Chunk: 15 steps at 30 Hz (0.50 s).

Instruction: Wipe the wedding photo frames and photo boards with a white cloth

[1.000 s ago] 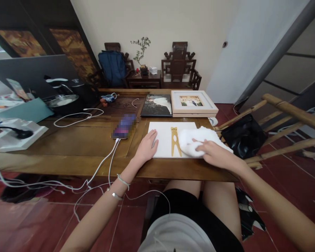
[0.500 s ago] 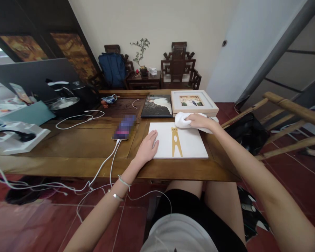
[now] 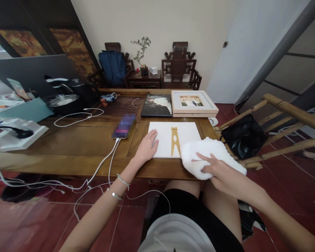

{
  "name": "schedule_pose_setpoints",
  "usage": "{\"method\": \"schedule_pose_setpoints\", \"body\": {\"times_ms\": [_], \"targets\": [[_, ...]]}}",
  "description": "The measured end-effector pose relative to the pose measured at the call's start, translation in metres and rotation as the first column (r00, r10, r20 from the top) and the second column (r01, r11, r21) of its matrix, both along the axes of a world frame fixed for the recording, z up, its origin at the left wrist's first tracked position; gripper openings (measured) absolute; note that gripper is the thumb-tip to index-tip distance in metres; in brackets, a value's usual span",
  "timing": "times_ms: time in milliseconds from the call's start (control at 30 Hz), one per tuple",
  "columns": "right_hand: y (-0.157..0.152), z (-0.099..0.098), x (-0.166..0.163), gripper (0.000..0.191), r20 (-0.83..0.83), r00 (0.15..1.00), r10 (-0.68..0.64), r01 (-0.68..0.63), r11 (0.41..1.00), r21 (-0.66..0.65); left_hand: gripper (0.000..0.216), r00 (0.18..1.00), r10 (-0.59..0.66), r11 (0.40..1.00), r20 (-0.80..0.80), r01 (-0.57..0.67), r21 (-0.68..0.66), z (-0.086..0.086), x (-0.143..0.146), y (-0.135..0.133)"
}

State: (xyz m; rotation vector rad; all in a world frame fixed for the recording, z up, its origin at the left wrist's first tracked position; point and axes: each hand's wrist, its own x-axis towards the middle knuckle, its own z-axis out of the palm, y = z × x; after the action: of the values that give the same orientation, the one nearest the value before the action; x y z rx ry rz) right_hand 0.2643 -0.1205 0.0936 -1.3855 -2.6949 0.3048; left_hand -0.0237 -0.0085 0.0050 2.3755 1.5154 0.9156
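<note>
A flat white board (image 3: 161, 141) lies near the front edge of the wooden table. On it is a flat gold figure (image 3: 174, 134) with a small head and two long legs. My left hand (image 3: 147, 146) rests flat across the board's left edge, fingers stretched out, holding nothing. In my right hand (image 3: 216, 171) is a fluffy white cloth (image 3: 207, 150), pressed down at the board's front right corner. The cloth hides that corner and the tip of one gold leg, and part of it hangs over the table's edge.
Behind the board are a dark picture panel (image 3: 156, 105) and a light wooden picture frame (image 3: 195, 105). A phone (image 3: 124, 126) with white cables lies to the left. Farther left stand a power strip (image 3: 18, 134) and a lidded pot (image 3: 64, 103). A bamboo chair (image 3: 286, 108) is at the right.
My right hand has drawn the white cloth from the board's far right corner toward me, down to its near right corner. My left hand has stayed on the board.
</note>
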Motion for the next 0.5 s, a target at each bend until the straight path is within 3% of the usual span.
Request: {"method": "schedule_pose_setpoints", "body": {"times_ms": [133, 367, 500], "targets": [[0.021, 0.004, -0.001, 0.044, 0.005, 1.0, -0.001, 0.001, 1.0, 0.008, 0.045, 1.0, -0.005, 1.0, 0.001, 0.005, 0.004, -0.001, 0.0, 0.0], [0.127, -0.002, -0.016, 0.048, -0.03, 0.998, -0.056, 0.057, 0.997, 0.056, 0.046, 1.0, -0.004, 1.0, 0.006, 0.004, -0.007, -0.002, -0.001, 0.001], [0.162, -0.011, -0.034, 0.049, 0.013, 0.994, -0.11, 0.108, 0.989, 0.099, 0.046, 0.999, -0.005, 1.0, 0.045, 0.005, -0.004, -0.007, -0.003, 0.004]]}}
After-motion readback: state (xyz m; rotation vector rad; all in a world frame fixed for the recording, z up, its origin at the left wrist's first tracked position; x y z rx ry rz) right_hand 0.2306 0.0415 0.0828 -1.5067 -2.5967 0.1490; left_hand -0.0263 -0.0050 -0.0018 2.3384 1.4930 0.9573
